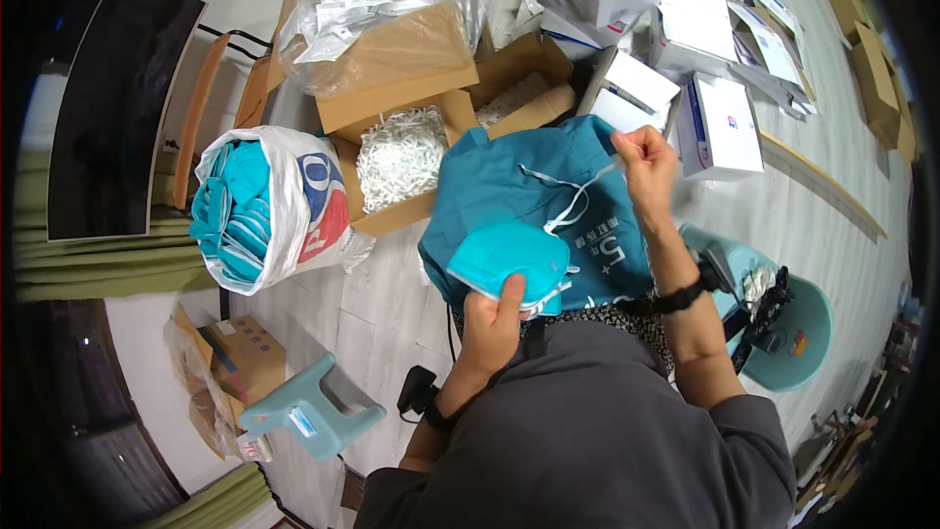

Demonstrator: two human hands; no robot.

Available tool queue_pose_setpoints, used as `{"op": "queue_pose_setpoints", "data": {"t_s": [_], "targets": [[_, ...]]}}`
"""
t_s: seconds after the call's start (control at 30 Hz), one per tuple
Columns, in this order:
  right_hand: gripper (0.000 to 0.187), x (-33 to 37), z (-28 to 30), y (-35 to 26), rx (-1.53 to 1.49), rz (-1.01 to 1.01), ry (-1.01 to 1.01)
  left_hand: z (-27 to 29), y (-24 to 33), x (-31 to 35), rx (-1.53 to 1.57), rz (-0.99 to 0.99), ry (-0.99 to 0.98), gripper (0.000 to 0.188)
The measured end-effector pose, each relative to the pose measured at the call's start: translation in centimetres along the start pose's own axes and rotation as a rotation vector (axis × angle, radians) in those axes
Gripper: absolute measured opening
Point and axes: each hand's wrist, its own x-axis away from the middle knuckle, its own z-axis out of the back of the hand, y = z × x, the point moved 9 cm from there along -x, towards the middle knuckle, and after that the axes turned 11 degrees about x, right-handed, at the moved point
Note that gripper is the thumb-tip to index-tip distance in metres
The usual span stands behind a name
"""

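Observation:
My left hand [493,326] grips a stack of turquoise face masks [504,257] at its lower edge, thumb on top. Raised to the right, my right hand [646,165] pinches the end of a white ear-loop strap [573,208]. That strap runs slack and curled back to the masks' right side. Beneath both hands a dark teal cloth [470,176] with white print spreads over my lap. How many masks are in the stack I cannot tell.
To the left stands a white sack [294,225] full of turquoise masks. A cardboard box [397,220] of white straps sits ahead, near a box of plastic packets [392,49]. White cartons [723,127] pile up at far right. A blue-green bin [808,333] and stool [323,411] flank me.

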Motion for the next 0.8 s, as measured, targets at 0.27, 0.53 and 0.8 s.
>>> {"op": "queue_pose_setpoints", "data": {"t_s": [0.27,0.53,0.8], "targets": [[0.02,7.5,-6.4,-8.3,0.055,0.159,-0.733,-1.9,-2.3,-1.8,1.306,0.439,-0.216,0.034],[0.012,6.3,-7.6,-5.8,-0.275,-0.117,-0.675,3.0,-1.0,-2.4,-0.049,-0.042,0.103,0.045],[0.017,6.2,-6.1,-9.9,0.117,0.236,-0.305,2.6,0.6,-3.8,-0.336,-0.083,-0.004,0.027]]}}
